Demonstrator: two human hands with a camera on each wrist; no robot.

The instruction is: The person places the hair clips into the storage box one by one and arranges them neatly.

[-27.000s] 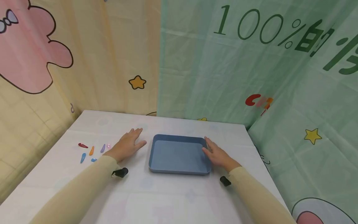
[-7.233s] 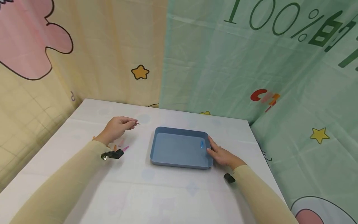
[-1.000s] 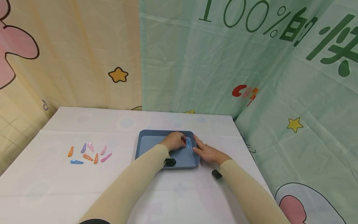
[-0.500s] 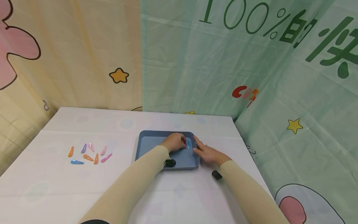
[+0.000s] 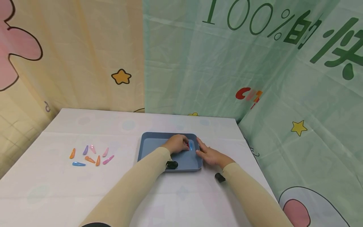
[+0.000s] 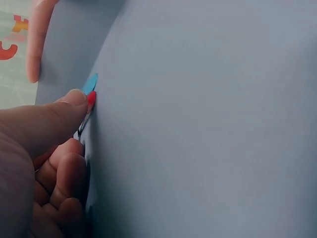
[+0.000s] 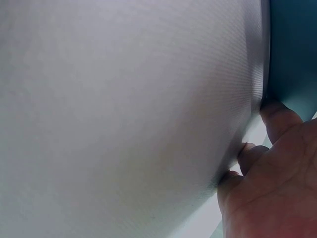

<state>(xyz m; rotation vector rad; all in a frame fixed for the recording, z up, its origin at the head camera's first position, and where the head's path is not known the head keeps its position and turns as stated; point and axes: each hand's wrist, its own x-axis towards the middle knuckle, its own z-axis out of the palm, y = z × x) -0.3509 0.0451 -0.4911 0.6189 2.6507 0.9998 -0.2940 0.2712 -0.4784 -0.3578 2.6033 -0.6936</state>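
Patterned curtains (image 5: 227, 69) are hanging across the top of the frame behind a white desk (image 5: 99, 195). Toward the left of the frame, eight coloured hair clips (image 5: 89, 159) are lying in a loose group. Near the centre, the left hand (image 5: 176, 143) is pinching a red clip (image 6: 91, 100) inside the blue-grey tray (image 5: 185, 162), just beside a blue clip (image 5: 191, 146); it is no longer hovering over the desk, left of the tray, as seven seconds ago. Right of centre, the right hand (image 5: 214, 156) is staying at the tray's right edge, touching it with fairly straight fingers.
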